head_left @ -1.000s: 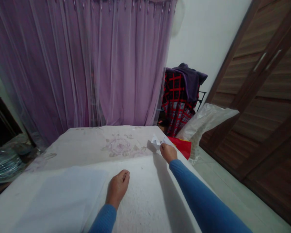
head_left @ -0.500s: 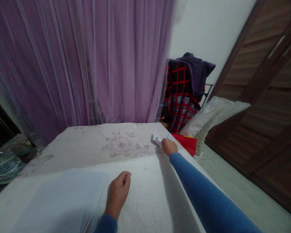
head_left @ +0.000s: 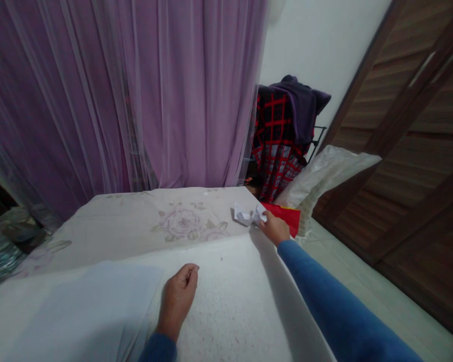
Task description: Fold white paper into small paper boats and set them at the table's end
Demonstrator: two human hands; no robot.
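My right hand (head_left: pixel 275 227) reaches to the far right edge of the table. Its thumb and fingertips pinch the right end of a small white folded paper (head_left: pixel 243 216), which has upturned points and stands on the flowered cloth. Part of the paper is hidden behind the fingers. Nearer to me, my left hand (head_left: pixel 178 299) rests loosely closed on the white surface, and nothing shows in it. Just left of it lies a stack of white paper sheets (head_left: pixel 94 301), with edges slightly fanned at the front.
The table (head_left: pixel 132 221) has a flowered cloth at the back. A red bag (head_left: pixel 287 217) and a whitish plastic sack (head_left: pixel 324 171) stand beyond its right edge. Plaid cloth (head_left: pixel 274 136) hangs behind. Purple curtains (head_left: pixel 196 100) line the back, a wooden wardrobe (head_left: pixel 411 166) the right.
My right hand has shifted right along the folded paper, leaving more of it showing. My left hand keeps its closed pose. The view has turned slightly to the right.
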